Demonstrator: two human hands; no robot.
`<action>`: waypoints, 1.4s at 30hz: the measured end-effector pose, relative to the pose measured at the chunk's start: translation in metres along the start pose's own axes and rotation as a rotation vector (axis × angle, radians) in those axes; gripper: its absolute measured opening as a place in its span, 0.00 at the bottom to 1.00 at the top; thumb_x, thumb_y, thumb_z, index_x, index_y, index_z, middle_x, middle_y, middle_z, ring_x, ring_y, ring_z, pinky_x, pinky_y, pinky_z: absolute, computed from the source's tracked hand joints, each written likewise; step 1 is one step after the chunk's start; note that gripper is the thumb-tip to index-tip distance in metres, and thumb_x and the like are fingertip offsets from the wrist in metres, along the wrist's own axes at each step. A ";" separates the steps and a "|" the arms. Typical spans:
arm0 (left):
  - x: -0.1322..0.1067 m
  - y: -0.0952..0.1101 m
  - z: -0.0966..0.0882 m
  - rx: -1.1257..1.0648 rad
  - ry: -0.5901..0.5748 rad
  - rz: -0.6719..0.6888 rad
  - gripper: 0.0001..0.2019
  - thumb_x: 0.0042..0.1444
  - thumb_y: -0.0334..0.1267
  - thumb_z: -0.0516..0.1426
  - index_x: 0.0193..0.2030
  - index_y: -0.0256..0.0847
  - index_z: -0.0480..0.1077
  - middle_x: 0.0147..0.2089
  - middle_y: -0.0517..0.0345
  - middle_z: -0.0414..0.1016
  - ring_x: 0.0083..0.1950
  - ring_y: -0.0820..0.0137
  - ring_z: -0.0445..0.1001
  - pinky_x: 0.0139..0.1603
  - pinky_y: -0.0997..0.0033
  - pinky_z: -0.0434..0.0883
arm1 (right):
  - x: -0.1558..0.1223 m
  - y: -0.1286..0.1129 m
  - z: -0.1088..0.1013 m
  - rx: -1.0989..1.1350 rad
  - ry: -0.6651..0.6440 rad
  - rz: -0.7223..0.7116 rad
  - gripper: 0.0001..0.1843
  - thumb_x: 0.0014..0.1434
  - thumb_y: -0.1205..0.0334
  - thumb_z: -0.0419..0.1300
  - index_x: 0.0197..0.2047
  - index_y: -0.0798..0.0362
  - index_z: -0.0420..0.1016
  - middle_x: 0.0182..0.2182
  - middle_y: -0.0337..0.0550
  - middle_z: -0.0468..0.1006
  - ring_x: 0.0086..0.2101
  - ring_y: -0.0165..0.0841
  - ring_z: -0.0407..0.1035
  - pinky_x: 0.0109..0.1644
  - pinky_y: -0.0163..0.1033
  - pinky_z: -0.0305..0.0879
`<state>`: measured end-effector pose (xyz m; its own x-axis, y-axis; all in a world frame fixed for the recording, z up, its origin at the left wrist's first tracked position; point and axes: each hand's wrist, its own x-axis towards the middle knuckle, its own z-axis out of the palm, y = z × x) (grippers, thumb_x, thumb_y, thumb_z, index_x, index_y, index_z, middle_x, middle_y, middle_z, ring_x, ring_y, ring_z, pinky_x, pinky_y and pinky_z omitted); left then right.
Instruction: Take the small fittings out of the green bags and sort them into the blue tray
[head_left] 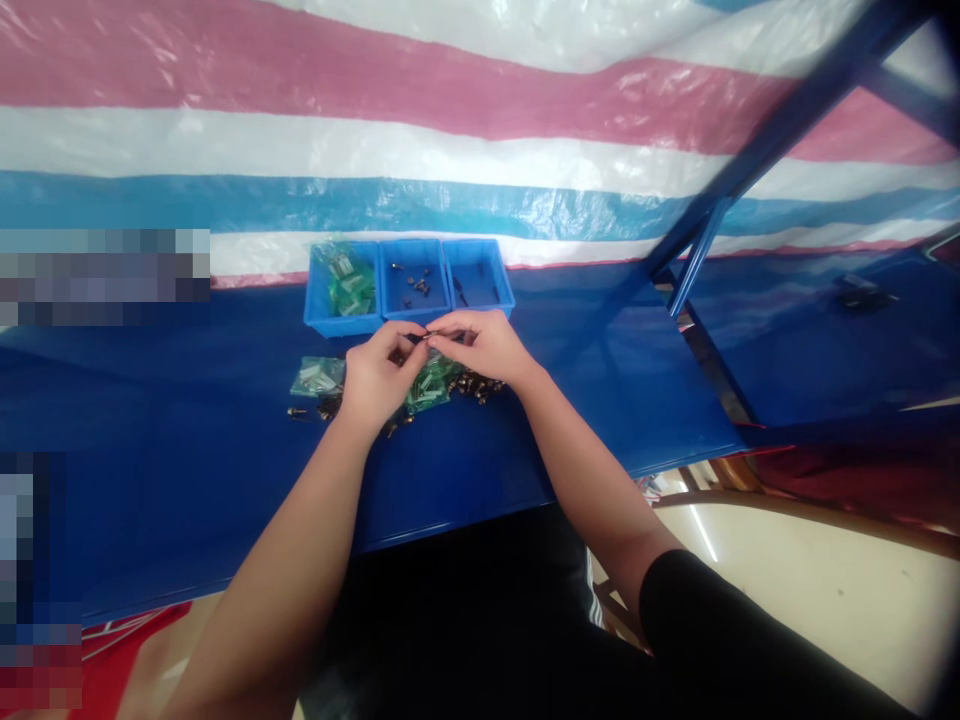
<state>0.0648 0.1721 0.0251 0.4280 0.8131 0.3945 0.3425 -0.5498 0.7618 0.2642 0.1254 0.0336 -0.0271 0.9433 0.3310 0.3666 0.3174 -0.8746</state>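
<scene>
My left hand (376,378) and my right hand (491,342) meet above the blue table, fingertips pinched together on a small metal part (428,336). Its exact kind is too small to make out. Beneath and between the hands lie green-tinted plastic bags (429,388) with pale pieces inside, and a pile of dark, brassy screw-like parts (478,384). Left of my left hand is another small clear bag (318,376), and one loose screw-like part (297,412) lies by it. My hands partly cover the piles.
Three joined blue bins stand behind my hands: the left bin (330,325) holds green bags, the middle bin (386,310) several small screw-like parts, the right bin (495,300) a few dark pieces. A blue metal frame (720,190) rises at the right; striped sheeting (450,210) hangs behind.
</scene>
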 end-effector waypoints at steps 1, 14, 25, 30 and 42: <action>0.000 0.000 0.000 0.000 0.000 0.002 0.10 0.63 0.43 0.63 0.48 0.43 0.77 0.29 0.62 0.76 0.27 0.73 0.72 0.33 0.72 0.69 | 0.000 0.000 0.000 0.009 -0.008 0.004 0.15 0.64 0.53 0.66 0.48 0.53 0.86 0.42 0.46 0.88 0.39 0.34 0.81 0.43 0.38 0.78; 0.000 -0.003 -0.001 0.023 -0.039 -0.013 0.11 0.67 0.45 0.59 0.49 0.42 0.79 0.28 0.61 0.79 0.28 0.71 0.75 0.34 0.71 0.71 | 0.001 0.000 0.000 0.107 -0.008 0.018 0.16 0.63 0.51 0.68 0.46 0.55 0.83 0.35 0.44 0.85 0.32 0.30 0.76 0.37 0.36 0.73; -0.001 -0.001 -0.002 -0.003 -0.005 -0.044 0.14 0.70 0.46 0.56 0.52 0.42 0.79 0.30 0.61 0.80 0.30 0.71 0.79 0.37 0.71 0.74 | 0.005 0.005 0.001 0.205 0.148 0.124 0.29 0.59 0.52 0.69 0.63 0.47 0.77 0.49 0.46 0.84 0.38 0.34 0.77 0.40 0.40 0.76; -0.001 -0.002 -0.001 -0.001 -0.003 -0.036 0.14 0.70 0.46 0.56 0.51 0.42 0.79 0.29 0.61 0.79 0.30 0.71 0.78 0.36 0.71 0.73 | 0.006 0.004 0.000 0.286 0.159 0.121 0.28 0.63 0.46 0.65 0.63 0.46 0.76 0.48 0.46 0.85 0.35 0.32 0.78 0.36 0.38 0.76; 0.000 -0.001 -0.002 0.022 0.006 -0.050 0.13 0.69 0.45 0.57 0.49 0.41 0.80 0.30 0.60 0.80 0.31 0.70 0.78 0.38 0.70 0.73 | 0.001 0.003 -0.028 -0.445 -0.061 0.197 0.12 0.60 0.65 0.61 0.42 0.52 0.86 0.26 0.38 0.80 0.28 0.31 0.70 0.37 0.38 0.63</action>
<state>0.0624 0.1727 0.0254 0.4049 0.8410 0.3589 0.3822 -0.5122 0.7691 0.2914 0.1249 0.0417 0.0330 0.9894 0.1415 0.7314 0.0725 -0.6780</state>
